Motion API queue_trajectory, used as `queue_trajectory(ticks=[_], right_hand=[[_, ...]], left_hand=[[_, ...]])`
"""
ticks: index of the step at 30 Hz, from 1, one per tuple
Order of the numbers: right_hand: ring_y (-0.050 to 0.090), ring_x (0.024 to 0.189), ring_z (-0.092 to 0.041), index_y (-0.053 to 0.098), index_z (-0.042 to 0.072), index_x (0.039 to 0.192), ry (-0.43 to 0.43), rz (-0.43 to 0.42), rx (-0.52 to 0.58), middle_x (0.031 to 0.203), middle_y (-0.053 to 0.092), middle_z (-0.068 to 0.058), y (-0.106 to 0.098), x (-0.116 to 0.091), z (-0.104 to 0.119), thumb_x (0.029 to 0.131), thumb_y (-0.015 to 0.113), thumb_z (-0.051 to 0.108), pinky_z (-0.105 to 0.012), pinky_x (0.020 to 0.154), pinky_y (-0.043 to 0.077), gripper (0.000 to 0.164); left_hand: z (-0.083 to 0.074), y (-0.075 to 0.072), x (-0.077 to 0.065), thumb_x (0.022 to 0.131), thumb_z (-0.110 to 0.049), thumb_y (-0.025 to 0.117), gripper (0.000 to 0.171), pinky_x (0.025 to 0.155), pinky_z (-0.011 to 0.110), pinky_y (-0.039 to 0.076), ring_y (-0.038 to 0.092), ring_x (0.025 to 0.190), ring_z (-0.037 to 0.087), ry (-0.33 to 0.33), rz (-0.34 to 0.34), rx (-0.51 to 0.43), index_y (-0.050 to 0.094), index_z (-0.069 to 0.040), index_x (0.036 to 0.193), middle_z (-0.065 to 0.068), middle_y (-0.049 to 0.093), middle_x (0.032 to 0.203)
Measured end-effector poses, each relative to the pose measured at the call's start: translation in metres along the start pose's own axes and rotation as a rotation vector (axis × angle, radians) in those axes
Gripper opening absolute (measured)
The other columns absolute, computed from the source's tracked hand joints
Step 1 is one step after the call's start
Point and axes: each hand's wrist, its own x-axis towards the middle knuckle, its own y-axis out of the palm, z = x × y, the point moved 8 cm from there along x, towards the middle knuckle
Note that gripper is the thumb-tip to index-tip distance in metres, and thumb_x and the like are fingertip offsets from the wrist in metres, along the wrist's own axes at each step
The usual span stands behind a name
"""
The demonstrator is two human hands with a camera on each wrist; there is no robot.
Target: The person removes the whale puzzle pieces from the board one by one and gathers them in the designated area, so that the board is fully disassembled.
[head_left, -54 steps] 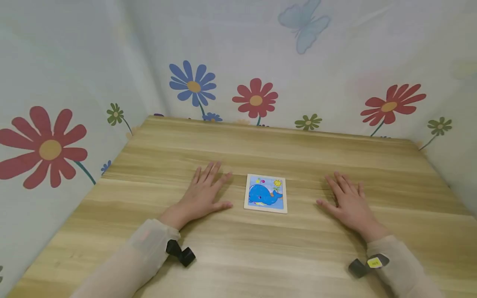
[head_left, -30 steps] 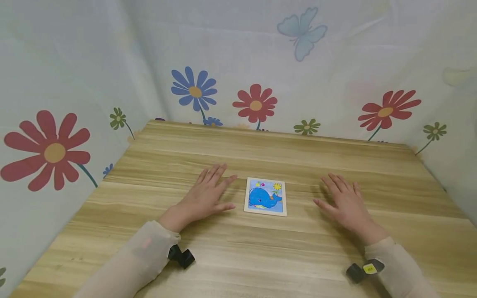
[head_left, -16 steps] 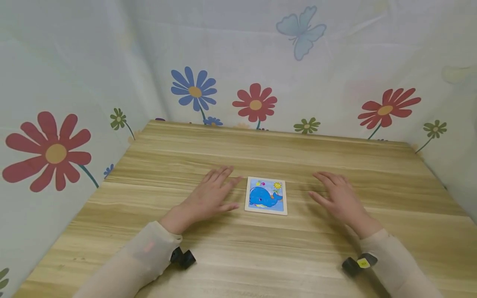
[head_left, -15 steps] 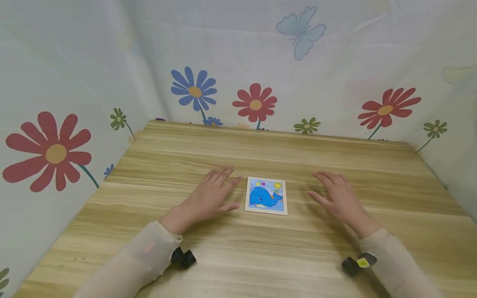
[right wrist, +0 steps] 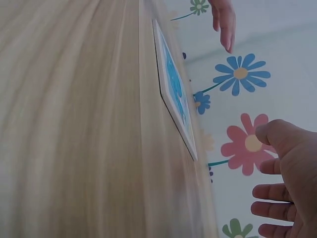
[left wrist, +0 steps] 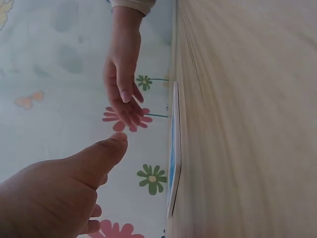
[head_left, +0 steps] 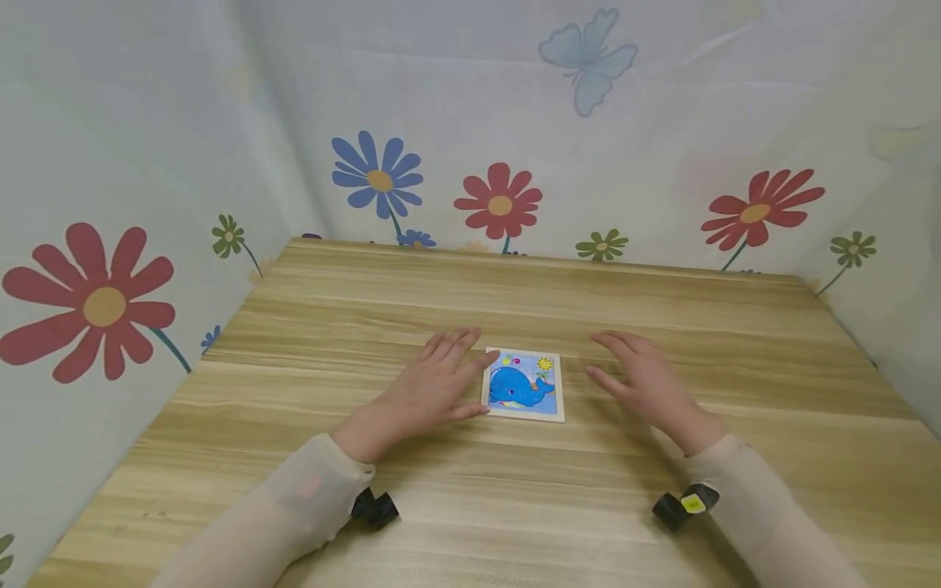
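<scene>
A small square picture board (head_left: 524,392) lies flat on the wooden table, with a pale frame, a blue whale and a yellow flower. My left hand (head_left: 430,388) is just left of it, fingers spread; thumb and index fingertip overlap the board's left edge in the head view. On the other side my right hand (head_left: 650,388) hovers with a gap to the board, fingers extended and thumb apart. Neither hand holds anything. Both wrist views show the hands raised above the table, with the board (left wrist: 174,153) seen nearly edge-on.
The wooden table (head_left: 470,523) reaches back to a light curtain (head_left: 441,90) printed with flowers and a butterfly, which also runs along the left and right sides. A black wrist camera (head_left: 378,510) sits at each cuff.
Both hands have lifted from the table and moved inward towards the board from either side. The board has stayed in place on the table.
</scene>
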Motion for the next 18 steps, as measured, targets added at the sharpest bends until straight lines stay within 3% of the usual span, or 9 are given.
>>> queue_trajectory(ticks=[8, 18], right_hand=[[0.05, 0.126, -0.04, 0.052, 0.003, 0.135, -0.013, 0.019, 0.024, 0.135, 0.056, -0.021, 0.006, 0.01, 0.012, 0.092, 0.064, 0.029, -0.056, 0.105, 0.038, 0.051], [0.054, 0.122, -0.039, 0.057, 0.002, 0.129, -0.042, 0.01, 0.065, 0.129, 0.06, -0.021, 0.016, 0.022, 0.025, 0.093, 0.063, 0.026, -0.054, 0.103, 0.042, 0.044]], left_hand=[[-0.01, 0.001, 0.006, 0.088, -0.056, 0.059, 0.072, 0.118, 0.051, 0.023, 0.027, 0.145, 0.034, 0.024, 0.01, 0.043, 0.038, -0.021, 0.148, 0.016, 0.03, 0.156], [-0.02, 0.006, 0.009, 0.089, -0.057, 0.056, 0.074, 0.12, 0.05, 0.018, 0.024, 0.147, 0.033, 0.031, 0.078, 0.038, 0.034, -0.023, 0.151, 0.014, 0.027, 0.158]])
